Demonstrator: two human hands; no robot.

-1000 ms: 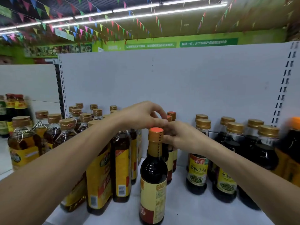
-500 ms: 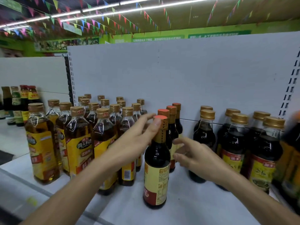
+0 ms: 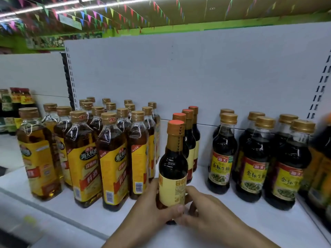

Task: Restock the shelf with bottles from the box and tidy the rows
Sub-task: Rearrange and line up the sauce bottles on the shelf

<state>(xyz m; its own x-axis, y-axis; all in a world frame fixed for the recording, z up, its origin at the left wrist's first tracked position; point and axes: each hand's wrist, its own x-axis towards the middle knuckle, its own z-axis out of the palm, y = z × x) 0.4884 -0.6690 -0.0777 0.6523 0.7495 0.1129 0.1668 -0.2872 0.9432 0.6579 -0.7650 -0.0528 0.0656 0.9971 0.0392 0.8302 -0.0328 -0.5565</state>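
Your left hand [image 3: 152, 210] is wrapped round the lower left side of the front bottle [image 3: 172, 161], with the thumb lying across the bottom of its pale yellow label. Your right hand [image 3: 206, 212] curls round the lower right side, though its fingertips are hidden behind the glass. You have the bottle gripped from both sides. It stands upright on the white shelf [image 3: 232, 221], closer to the front edge than any other bottle, and your hands cover its base. It is dark, with an orange-red cap and a tan neck sleeve, and the label print is too small to read. Behind it, a single file of matching red-capped bottles [image 3: 188, 133] runs toward the shelf's back panel [image 3: 197, 68], each partly hidden by the one in front. Toward the shelf's left end stand crowded rows of amber bottles [image 3: 112, 158] with gold caps and yellow labels, and only the caps of the rear ones show. Toward the right end, well apart from your bottle, stand dark gold-capped bottles [image 3: 222, 154]. At the right edge of view a blurred orange-topped bottle [image 3: 322, 158] is cut off.
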